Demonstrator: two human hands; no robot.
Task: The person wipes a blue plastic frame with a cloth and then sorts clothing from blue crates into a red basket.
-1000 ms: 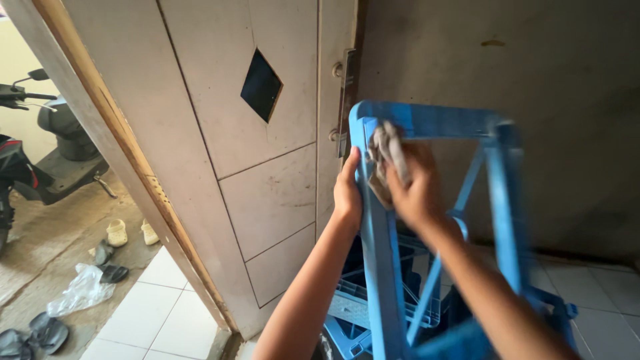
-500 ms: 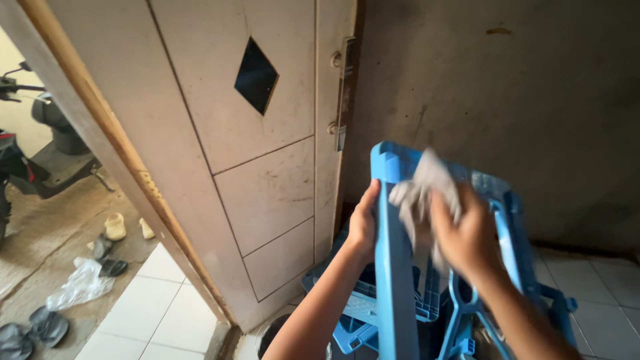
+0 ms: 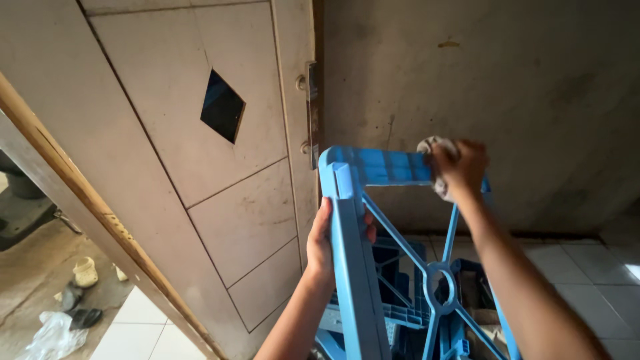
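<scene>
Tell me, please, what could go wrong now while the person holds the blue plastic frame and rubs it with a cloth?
1. Only the left hand steadies the blue plastic frame, on one leg; pressure from the right hand with the cloth might twist or tip it.
2. The frame stands close to the door and could knock against it.
3. Blue crates lie below; a slipped frame could strike them.

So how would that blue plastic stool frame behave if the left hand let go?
The blue stool looks hollow plastic, so probably light. The left hand grips one leg, so it would likely tip. Its cross-braces suggest stiffness under the cloth.
</scene>
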